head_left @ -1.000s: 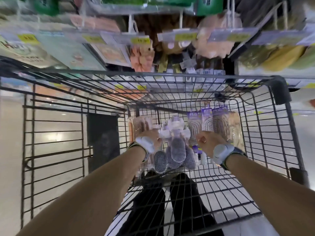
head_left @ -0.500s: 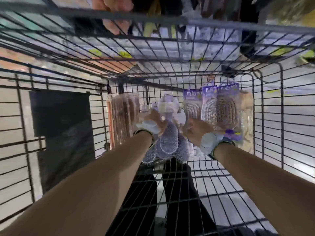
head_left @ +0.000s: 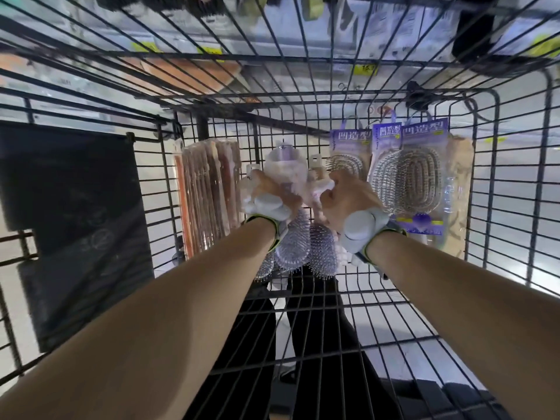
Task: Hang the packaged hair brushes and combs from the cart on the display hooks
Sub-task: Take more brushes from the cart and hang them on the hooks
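**Operator:** Where do I stand on this one?

**Inspector:** Reading left to right. A dark panel [head_left: 75, 222] hangs on the left wall of the cart [head_left: 303, 108]; it is no part of the job. Next, a stack of combs [head_left: 212, 189] in orange packs, if I judge them rightly, stands on end against the far wall, untouched. At centre, your left hand [head_left: 269, 197] is curled round the top of a bunch of lavender brushes [head_left: 295, 247], whose heads hang below your wrist. Your right hand [head_left: 348, 198] is just beside it, fingers closed on the pack tops of the same bunch. Further right, purple carded brushes [head_left: 415, 177] lean upright against the far wall.

**Operator:** How much is done?

**Inspector:** Nothing I can confirm. The shelves [head_left: 394, 22] beyond the cart are blurred. I see yellow price tags [head_left: 365, 69], but cannot make out hooks or anything hanging on them. All stock in view is inside the cart.

**Operator:** And what's left?

**Inspector:** In my judgement, you are at the pick-up step. The bunch has to be lifted out and hung, then the combs and carded brushes follow. Most of the work appears to lie ahead of you.
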Available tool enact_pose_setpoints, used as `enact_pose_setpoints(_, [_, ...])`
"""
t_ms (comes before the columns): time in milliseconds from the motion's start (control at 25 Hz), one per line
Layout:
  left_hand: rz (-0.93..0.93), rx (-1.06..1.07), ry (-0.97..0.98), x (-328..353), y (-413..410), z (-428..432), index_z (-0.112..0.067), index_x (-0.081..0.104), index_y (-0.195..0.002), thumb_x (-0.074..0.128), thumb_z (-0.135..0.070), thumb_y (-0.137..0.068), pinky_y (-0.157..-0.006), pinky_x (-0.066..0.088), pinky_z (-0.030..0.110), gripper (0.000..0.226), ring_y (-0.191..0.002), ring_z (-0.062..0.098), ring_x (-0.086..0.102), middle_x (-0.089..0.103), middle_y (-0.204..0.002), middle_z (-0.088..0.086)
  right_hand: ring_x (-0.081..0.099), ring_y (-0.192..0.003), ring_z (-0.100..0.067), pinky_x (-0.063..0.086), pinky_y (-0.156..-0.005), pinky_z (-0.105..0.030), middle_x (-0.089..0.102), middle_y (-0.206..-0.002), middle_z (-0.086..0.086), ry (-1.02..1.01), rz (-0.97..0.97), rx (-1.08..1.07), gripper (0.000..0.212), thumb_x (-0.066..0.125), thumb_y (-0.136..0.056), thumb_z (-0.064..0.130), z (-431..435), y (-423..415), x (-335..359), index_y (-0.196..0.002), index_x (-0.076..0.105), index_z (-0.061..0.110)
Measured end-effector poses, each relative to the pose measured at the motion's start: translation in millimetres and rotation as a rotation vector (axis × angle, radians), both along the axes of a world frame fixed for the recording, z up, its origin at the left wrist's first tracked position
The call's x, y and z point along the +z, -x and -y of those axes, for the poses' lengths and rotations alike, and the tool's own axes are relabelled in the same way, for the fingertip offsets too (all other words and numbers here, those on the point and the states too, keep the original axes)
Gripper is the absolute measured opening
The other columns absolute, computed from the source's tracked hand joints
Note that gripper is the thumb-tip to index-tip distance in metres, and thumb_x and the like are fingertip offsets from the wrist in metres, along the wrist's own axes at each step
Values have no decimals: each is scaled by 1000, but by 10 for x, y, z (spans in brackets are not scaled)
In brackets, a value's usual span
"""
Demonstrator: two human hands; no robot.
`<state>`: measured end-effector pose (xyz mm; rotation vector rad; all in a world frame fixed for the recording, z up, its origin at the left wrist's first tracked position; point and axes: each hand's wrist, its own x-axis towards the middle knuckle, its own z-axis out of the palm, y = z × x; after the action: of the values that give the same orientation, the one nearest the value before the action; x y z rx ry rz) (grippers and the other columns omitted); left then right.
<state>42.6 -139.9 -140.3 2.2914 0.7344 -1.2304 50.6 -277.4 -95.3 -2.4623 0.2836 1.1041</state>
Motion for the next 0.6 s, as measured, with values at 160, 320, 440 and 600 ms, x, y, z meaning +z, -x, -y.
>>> enact_pose_setpoints(160, [96, 185, 4, 105, 122, -210, 1, 15, -148, 67, -19, -87, -107, 33, 41, 83, -132, 36, 40, 37, -145, 23, 65, -93, -34, 50, -66, -33, 66, -111, -12, 13, -16, 88, 48, 51, -92, 30, -83, -33, -33, -137, 38, 21])
enact_pose_setpoints(320, [139, 229, 68, 68, 269, -497, 3, 6, -149, 71, -22, -84, -108, 35, 42, 96, -135, 37, 36, 32, -148, 23, 59, -83, -29, 44, -62, -27, 63, -106, -7, 51, -17, 185, 46, 54, -92, 25, -170, -127, -97, -134, 36, 21])
enact_pose_setpoints(440, [46, 209, 280, -59, 314, -766, -5, 5, -144, 72, -30, -75, -86, 54, 33, 99, -112, 30, 57, 52, -127, 12, 56, -115, -35, 49, -84, -33, 55, -133, -12, 100, -94, 305, 67, 59, -91, 29, -253, -245, -233, -145, 26, 9])
enact_pose_setpoints(600, [4, 155, 280, -275, 403, -939, 20, 39, -117, 62, -46, -54, -60, 48, 23, 94, -70, 24, 63, 55, -76, 5, 53, -121, -38, 36, -76, -31, 50, -137, -23, 239, -61, 327, 84, 64, -87, 30, -345, -239, -408, -149, 16, -1])
